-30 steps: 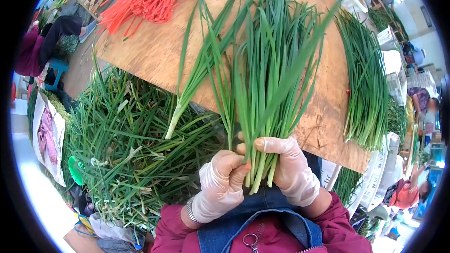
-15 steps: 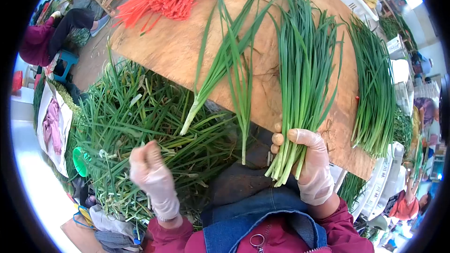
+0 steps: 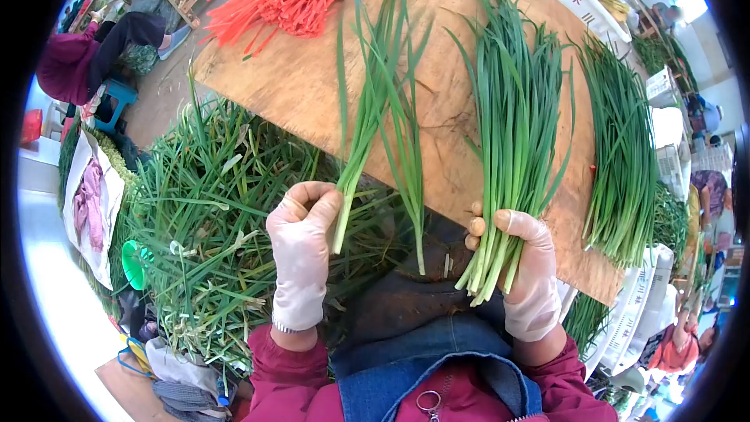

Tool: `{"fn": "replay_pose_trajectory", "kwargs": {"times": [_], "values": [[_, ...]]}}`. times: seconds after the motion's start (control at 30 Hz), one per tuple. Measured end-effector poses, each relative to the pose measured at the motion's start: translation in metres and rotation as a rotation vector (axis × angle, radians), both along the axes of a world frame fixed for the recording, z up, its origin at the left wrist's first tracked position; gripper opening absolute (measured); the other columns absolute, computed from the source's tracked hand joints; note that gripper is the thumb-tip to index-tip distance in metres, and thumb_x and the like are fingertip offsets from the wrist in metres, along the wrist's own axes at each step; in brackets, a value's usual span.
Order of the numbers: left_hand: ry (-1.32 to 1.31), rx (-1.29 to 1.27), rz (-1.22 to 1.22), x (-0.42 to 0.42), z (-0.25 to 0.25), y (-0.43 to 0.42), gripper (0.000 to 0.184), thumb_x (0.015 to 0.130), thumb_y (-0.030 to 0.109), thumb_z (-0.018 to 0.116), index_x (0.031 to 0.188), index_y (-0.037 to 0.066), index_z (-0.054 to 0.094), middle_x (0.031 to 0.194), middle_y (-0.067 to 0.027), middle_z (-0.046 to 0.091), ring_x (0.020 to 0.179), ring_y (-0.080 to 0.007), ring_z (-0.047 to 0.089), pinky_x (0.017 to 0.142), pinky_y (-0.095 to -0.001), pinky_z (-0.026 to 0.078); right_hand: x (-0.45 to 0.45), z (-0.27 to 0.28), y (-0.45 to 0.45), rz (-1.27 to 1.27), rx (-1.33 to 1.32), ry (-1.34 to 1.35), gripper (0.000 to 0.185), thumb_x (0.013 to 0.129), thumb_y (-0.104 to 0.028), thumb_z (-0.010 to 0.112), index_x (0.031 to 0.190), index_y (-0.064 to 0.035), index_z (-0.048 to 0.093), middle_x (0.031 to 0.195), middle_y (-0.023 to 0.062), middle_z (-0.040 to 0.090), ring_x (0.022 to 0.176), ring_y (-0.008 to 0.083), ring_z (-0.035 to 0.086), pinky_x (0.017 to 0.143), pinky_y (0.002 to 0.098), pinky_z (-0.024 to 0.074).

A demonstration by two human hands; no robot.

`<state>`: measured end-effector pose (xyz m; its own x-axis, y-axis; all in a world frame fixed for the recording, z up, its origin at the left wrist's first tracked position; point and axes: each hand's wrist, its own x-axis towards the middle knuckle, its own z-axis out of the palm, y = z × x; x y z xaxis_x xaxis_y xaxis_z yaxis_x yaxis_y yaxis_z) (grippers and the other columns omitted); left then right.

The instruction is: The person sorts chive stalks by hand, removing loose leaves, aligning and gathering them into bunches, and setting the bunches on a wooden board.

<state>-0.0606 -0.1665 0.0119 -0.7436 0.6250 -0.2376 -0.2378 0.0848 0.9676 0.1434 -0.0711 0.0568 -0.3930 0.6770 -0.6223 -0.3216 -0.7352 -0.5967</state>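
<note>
My right hand [image 3: 531,266], in a thin whitish glove, is wrapped round the lower stems of a large bunch of green stalks [image 3: 508,125]. The stem ends stick out below the fingers, and the leaves lie on the wooden board [image 3: 266,109]. My left hand [image 3: 303,246], gloved the same way, has its thumb and fingers closed at the pale base of a small bunch of stalks [image 3: 363,133]. Between the two hands a few thin stalks [image 3: 408,164] lie over the board's edge, touched by neither hand.
Red ties [image 3: 301,8] lie at the board's far left. Another green bunch [image 3: 621,164] rests on its right side. A heap of loose leaves [image 3: 226,211] fills the space below left, beside a green round object [image 3: 136,266]. People sit at far left and far right.
My left hand has left the large bunch, swung left and closed on the small bunch, now more upright. My right hand has moved right with the large bunch. The thin stalks now lie apart.
</note>
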Motion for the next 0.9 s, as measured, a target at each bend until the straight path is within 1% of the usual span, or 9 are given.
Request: {"fn": "replay_pose_trajectory", "kwargs": {"times": [0.07,0.27,0.3,0.43,0.5,0.53,0.63,0.77,0.9], "values": [[-0.155,0.006,-0.003,0.005,0.014,-0.012,0.012,0.084,0.007,0.058,0.091,-0.003,0.060,0.070,-0.0051,0.060,0.055,-0.0080,0.052,0.049,-0.0184,0.039,0.002,-0.005,0.001,0.007,-0.003,-0.005,0.025,0.072,-0.012,0.063,0.092,0.0028,0.060,0.076,0.0145,0.065,0.063,0.0223,0.062,0.057,0.0323,0.0535],[0.174,0.107,0.222,0.023,0.001,-0.019,0.005,0.085,0.000,0.056,0.089,0.004,0.055,0.072,0.0025,0.051,0.053,-0.0021,0.039,0.046,-0.0161,0.031,-0.001,-0.013,-0.002,0.001,-0.031,-0.045,0.022,0.072,-0.010,0.063,0.090,0.0028,0.060,0.075,0.0152,0.065,0.062,0.0228,0.062,0.052,0.0346,0.0535],[0.478,0.012,0.279,0.018,-0.001,-0.022,0.004,0.087,0.002,0.055,0.090,0.004,0.056,0.068,0.0032,0.049,0.051,-0.0019,0.037,0.044,-0.0165,0.029,0.000,-0.011,-0.001,0.005,-0.034,-0.033,0.022,0.072,-0.010,0.063,0.090,0.0029,0.060,0.074,0.0153,0.065,0.061,0.0228,0.062,0.052,0.0344,0.0536],[0.617,0.155,0.709,-0.013,0.012,-0.061,0.007,0.089,0.007,0.053,0.094,0.003,0.057,0.063,0.0015,0.050,0.046,-0.0039,0.036,0.040,-0.0179,0.026,0.007,-0.010,0.001,-0.009,-0.046,0.000,0.023,0.071,-0.009,0.063,0.090,0.0031,0.061,0.074,0.0156,0.065,0.061,0.0230,0.062,0.052,0.0341,0.0539],[0.776,-0.305,0.807,-0.034,0.017,-0.083,0.010,0.088,0.008,0.054,0.095,0.002,0.057,0.067,-0.0025,0.055,0.050,-0.0084,0.044,0.045,-0.0197,0.035,0.011,-0.011,0.001,-0.013,-0.045,0.012,0.024,0.071,-0.009,0.063,0.091,0.0035,0.061,0.074,0.0158,0.065,0.061,0.0230,0.062,0.052,0.0341,0.0538],[1.122,-0.540,0.675,-0.043,0.012,-0.089,0.013,0.087,0.008,0.056,0.096,0.000,0.058,0.072,-0.0066,0.057,0.061,-0.0155,0.052,0.055,-0.0252,0.044,0.012,-0.012,0.001,-0.006,-0.042,0.017,0.024,0.071,-0.009,0.063,0.091,0.0038,0.061,0.074,0.0160,0.065,0.061,0.0231,0.062,0.053,0.0342,0.0537],[1.457,-0.598,0.381,-0.019,0.010,-0.078,0.016,0.085,0.009,0.058,0.096,-0.002,0.058,0.080,-0.0106,0.059,0.074,-0.0215,0.056,0.065,-0.0311,0.046,0.015,-0.014,0.001,0.006,-0.053,0.015,0.024,0.071,-0.009,0.063,0.091,0.0043,0.060,0.074,0.0164,0.064,0.062,0.0231,0.062,0.054,0.0346,0.0536],[0.914,-0.379,0.064,0.022,0.008,-0.037,0.023,0.082,0.012,0.062,0.100,-0.002,0.059,0.084,-0.0107,0.061,0.075,-0.0204,0.057,0.068,-0.0304,0.047,0.018,-0.012,0.002,0.055,-0.030,-0.021,0.034,0.073,-0.013,0.063,0.099,0.0076,0.057,0.077,0.0154,0.063,0.065,0.0238,0.061,0.061,0.0311,0.0535],[-0.132,-0.223,-0.132,0.014,-0.001,-0.009,0.031,0.084,0.020,0.062,0.107,0.000,0.060,0.086,-0.0137,0.065,0.076,-0.0195,0.061,0.071,-0.0272,0.047,0.018,-0.014,0.001,0.057,-0.029,-0.026,0.034,0.073,-0.013,0.063,0.099,0.0069,0.057,0.077,0.0157,0.063,0.065,0.0241,0.062,0.061,0.0315,0.0537]]}}
